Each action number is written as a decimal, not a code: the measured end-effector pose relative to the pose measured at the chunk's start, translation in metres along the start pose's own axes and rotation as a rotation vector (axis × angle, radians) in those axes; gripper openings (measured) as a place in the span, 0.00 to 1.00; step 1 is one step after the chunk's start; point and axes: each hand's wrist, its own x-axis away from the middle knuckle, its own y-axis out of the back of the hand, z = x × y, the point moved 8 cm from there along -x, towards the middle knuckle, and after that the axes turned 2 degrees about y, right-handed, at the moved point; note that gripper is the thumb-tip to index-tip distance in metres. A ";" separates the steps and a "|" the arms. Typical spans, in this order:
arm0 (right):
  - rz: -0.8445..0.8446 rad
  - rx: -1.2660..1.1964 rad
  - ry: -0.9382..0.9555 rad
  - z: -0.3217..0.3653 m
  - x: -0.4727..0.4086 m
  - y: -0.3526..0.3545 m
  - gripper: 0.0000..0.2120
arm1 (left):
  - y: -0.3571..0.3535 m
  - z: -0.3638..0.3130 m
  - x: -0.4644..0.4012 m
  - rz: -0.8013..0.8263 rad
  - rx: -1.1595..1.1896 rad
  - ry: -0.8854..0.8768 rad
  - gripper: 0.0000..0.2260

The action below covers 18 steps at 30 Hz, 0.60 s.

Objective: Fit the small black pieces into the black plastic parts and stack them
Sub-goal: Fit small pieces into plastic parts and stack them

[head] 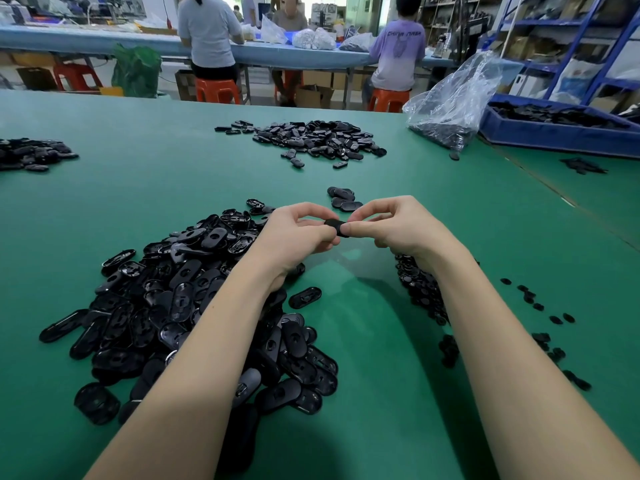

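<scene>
A person's left hand (298, 233) and right hand (391, 226) are pinching one black plastic part (337, 226) between curled fingers above the middle of the green tabletop (173, 174), apparently fitting a small piece, which fingers are hiding. Next, the nearby stack (343, 199) is likely awaiting it.

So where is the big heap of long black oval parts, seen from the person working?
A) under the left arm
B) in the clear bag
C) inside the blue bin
A: the heap of oval parts spreads over the green table beneath and beside the left forearm.
</scene>
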 end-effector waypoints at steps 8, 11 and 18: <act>0.016 0.003 0.017 0.001 0.000 -0.004 0.06 | 0.002 0.004 -0.003 -0.023 -0.048 -0.008 0.07; -0.011 0.037 0.032 0.002 -0.002 -0.003 0.05 | 0.001 0.004 -0.003 -0.023 -0.047 -0.012 0.07; -0.066 0.043 0.059 0.001 -0.005 -0.008 0.04 | 0.005 0.007 -0.007 -0.100 -0.106 -0.039 0.07</act>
